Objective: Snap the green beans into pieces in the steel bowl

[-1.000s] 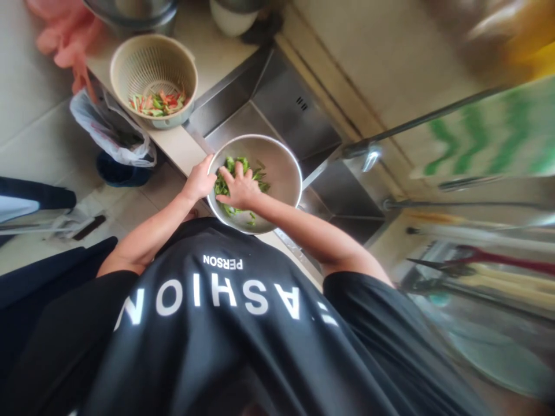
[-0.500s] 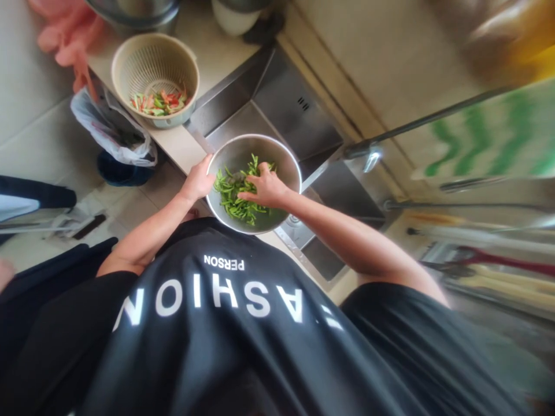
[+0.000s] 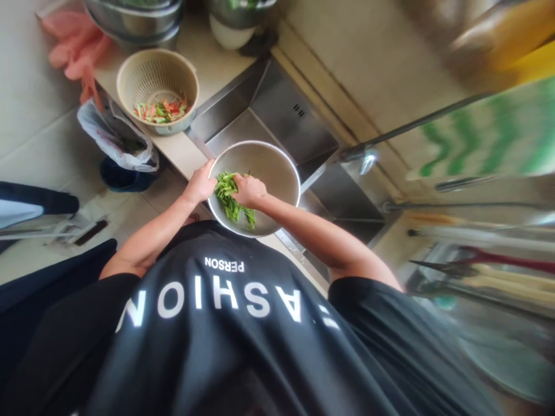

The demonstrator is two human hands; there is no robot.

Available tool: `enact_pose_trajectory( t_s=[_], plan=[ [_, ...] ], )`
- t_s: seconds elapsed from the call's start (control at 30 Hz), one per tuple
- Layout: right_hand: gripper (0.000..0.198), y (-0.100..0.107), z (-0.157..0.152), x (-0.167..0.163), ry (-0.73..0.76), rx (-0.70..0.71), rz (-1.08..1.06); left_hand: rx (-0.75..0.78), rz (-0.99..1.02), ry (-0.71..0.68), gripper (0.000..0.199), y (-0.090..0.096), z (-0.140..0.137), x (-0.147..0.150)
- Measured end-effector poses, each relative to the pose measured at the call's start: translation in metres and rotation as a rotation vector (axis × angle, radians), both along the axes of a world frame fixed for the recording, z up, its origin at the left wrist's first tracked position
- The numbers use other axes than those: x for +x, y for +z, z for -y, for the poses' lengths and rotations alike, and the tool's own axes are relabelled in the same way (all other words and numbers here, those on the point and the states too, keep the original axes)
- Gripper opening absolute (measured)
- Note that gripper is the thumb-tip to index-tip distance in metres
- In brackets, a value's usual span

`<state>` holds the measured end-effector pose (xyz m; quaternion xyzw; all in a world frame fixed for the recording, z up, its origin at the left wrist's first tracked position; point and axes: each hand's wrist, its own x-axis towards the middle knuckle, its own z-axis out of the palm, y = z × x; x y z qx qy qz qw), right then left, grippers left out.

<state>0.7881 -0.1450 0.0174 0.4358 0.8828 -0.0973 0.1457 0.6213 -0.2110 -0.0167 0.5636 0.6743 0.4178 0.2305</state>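
A round metal bowl is held close to my body at the sink's front edge. My left hand grips its left rim, thumb on the inside. Bright green cut vegetable strips lie bunched against the bowl's left side. Inside the bowl, my right hand is closed over part of these strips, its fingertips hidden among them. The right part of the bowl shows bare metal.
A beige strainer basket with red and green scraps stands on the counter at left. Beyond the bowl is a steel double sink. A bagged bin stands below on the left. Metal bowls sit farther back.
My right hand has moved left in the bowl and closed from spread fingers. The green strips have been gathered toward the left side. My left hand stays on the rim.
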Motion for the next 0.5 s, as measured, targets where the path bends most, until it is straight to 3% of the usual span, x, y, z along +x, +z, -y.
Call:
enact_pose_trajectory(
  t_s=[0.1, 0.2, 0.37, 0.5],
  plan=[
    [0.083, 0.017, 0.000, 0.001, 0.019, 0.035, 0.026, -0.002, 0.003, 0.008, 0.056, 0.000, 0.004, -0.001],
    [0.095, 0.009, 0.012, -0.005, 0.042, 0.035, 0.021, -0.010, 0.023, 0.008, 0.056, 0.000, 0.005, 0.001],
    [0.057, -0.030, 0.028, -0.013, 0.195, 0.027, -0.037, -0.011, 0.052, 0.012, 0.053, -0.001, 0.003, 0.002],
    [0.043, -0.030, 0.011, -0.010, 0.096, 0.045, -0.028, -0.015, 0.043, -0.013, 0.052, -0.001, 0.003, 0.001]
  ],
)
